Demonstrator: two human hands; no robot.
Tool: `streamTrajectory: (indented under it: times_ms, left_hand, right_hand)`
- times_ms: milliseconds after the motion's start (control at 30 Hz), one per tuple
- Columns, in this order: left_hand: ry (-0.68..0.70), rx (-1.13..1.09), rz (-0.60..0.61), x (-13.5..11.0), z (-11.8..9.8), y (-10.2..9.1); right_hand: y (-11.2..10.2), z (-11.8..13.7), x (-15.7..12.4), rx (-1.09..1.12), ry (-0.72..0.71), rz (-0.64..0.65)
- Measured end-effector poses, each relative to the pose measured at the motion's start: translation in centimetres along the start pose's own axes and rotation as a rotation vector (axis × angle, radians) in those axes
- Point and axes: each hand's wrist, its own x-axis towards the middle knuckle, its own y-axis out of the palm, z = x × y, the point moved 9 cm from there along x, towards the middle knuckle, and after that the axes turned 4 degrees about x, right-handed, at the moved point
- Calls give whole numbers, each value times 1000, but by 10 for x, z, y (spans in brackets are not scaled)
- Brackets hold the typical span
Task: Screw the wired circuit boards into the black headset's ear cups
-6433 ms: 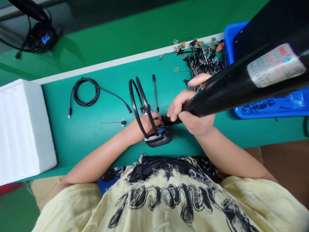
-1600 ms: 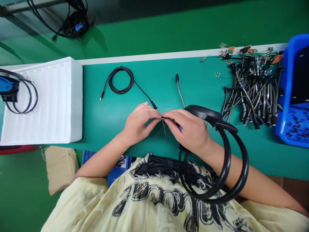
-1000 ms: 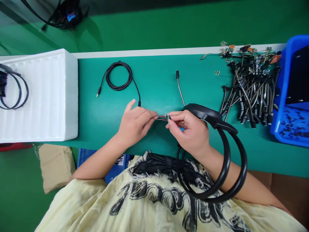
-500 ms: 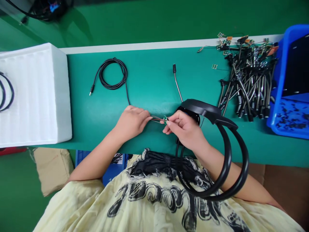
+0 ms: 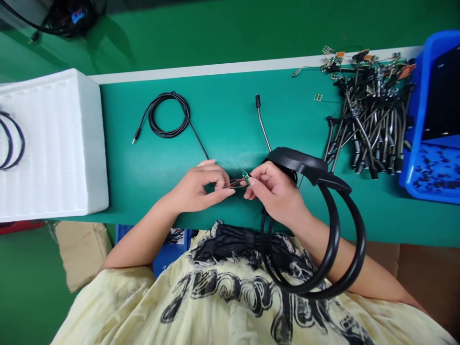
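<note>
The right hand pinches a small green board by its edge, with the thumb and a finger shut on it. The board sits between the 2 hands, above the green table. Thin wires go from the board to the left hand. That hand is half curled, with its thumb stuck out, and I cannot tell how tightly it has the wires.

A black cable lies in a coil on the table, and 1 end runs up to the left hand. A black headset is just beside the right hand, and its 2 bands loop across the right forearm. A thin mic stick pokes out past the headset. Farther right, a messy pile of mic sticks lies near a blue tray.
</note>
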Motion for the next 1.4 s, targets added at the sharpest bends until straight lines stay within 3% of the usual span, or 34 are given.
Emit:
streamTrajectory:
  times_ms: [100,300,433,567,633,733,833,967,1000,1067,1133,1200,1300,1400]
  left_hand:
    - [-34,38,-22,-2,4,-3]
    - [-42,193,-27,-4,3,-4]
    - [-25,204,-41,-5,2,-5]
    - [32,283,-60,-7,0,-8]
    - [33,376,-73,-8,0,-10]
    - [-49,460,-130,-9,6,-16]
    - [-94,424,-267,-12,9,-25]
    - [-38,479,-480,-18,0,-36]
    - [-27,488,-484,-19,-2,-36]
    - [-15,450,-360,-14,-1,-29]
    - [-3,365,-142,-9,1,-15]
    - [-1,303,28,-7,3,-5]
    - [-61,343,67,-6,10,-5]
    - [-130,381,23,-5,16,-7]
  right_hand:
    - [0,0,2,0,-2,-17]
    - [7,-5,8,218,79,80]
    - [13,-5,9,228,78,120]
    - [10,-5,9,179,61,67]
    - [8,-5,7,73,48,42]
    - [4,8,1,-247,-90,-25]
    - [5,27,-10,-606,-304,-116]
    - [14,45,-23,-981,-560,-232]
    - [15,47,-26,-1055,-601,-264]
    - [13,47,-26,-1120,-610,-307]
    - [6,42,-19,-1028,-502,-291]
    - [-1,28,-10,-790,-295,-189]
    - [6,5,-4,-349,-6,38]
    - [17,-2,-4,-57,98,157]
